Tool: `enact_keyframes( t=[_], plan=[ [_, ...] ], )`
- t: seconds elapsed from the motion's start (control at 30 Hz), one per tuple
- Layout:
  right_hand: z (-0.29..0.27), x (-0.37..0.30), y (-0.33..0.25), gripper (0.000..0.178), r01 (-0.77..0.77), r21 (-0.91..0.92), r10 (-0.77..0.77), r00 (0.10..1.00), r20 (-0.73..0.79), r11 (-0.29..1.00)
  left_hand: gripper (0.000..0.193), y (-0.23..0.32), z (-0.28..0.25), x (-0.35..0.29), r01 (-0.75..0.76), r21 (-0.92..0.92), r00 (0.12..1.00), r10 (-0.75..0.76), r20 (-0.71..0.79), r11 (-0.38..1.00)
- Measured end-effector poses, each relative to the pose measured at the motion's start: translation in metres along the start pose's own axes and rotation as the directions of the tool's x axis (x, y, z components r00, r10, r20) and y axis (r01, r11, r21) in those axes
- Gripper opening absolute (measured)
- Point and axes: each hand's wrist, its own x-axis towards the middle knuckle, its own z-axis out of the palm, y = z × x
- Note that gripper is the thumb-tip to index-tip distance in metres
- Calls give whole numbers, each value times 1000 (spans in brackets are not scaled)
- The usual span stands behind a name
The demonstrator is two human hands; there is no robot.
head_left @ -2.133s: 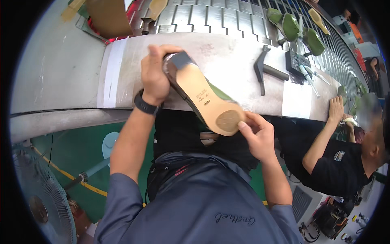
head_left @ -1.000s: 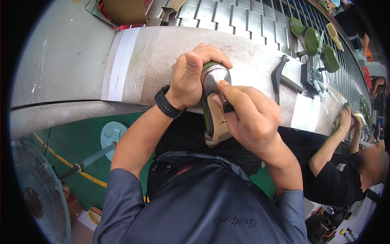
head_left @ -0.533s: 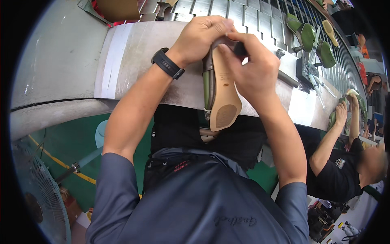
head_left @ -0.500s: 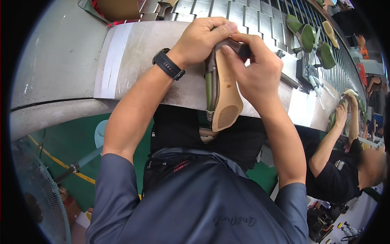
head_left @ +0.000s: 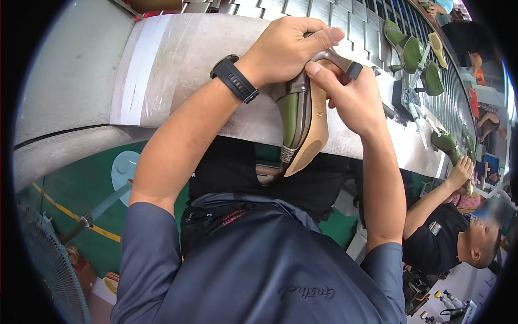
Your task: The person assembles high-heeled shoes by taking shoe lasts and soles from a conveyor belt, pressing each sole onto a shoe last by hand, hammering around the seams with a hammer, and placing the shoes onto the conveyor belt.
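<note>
Between my hands is a green and brown high-heeled shoe [head_left: 290, 119], toe pointing down toward my lap and tan sole turned to the right. A band of glittery trim crosses it near the toe. My left hand [head_left: 291, 48] is closed around the heel end from above, thumb extended over the back of the shoe. Lower and to the right, my right hand [head_left: 353, 100] grips the shoe at the base of its dark heel [head_left: 340, 62], with the thumb near the sole's upper end. Some of its fingers are hidden behind the shoe.
The pale worktable [head_left: 178, 70] lies under my hands, a slatted metal conveyor [head_left: 324, 21] beyond it. Several green shoes [head_left: 413, 54] and a tan insole [head_left: 437, 47] rest at the right, near a black box [head_left: 402, 97]. A co-worker [head_left: 431, 232] handles green shoes. A fan [head_left: 51, 264] stands lower left.
The shoe has turned, showing more of its green side and the whole heel. My hands have shifted slightly right in view. The co-worker's hands have moved lower, near another green shoe.
</note>
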Motion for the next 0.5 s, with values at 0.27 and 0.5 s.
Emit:
enact_keyframes(
  t=[0.27,0.5],
  plan=[
    [-1,7,-1,44,8,-33,-8,1000,9,999,54,1,-1,0,42,43,999,-42,-5,998],
    [3,-5,5,53,75,-205,-104,986,-134,976,53,-2,2,3,-25,25,1000,25,-15,999]
  ],
)
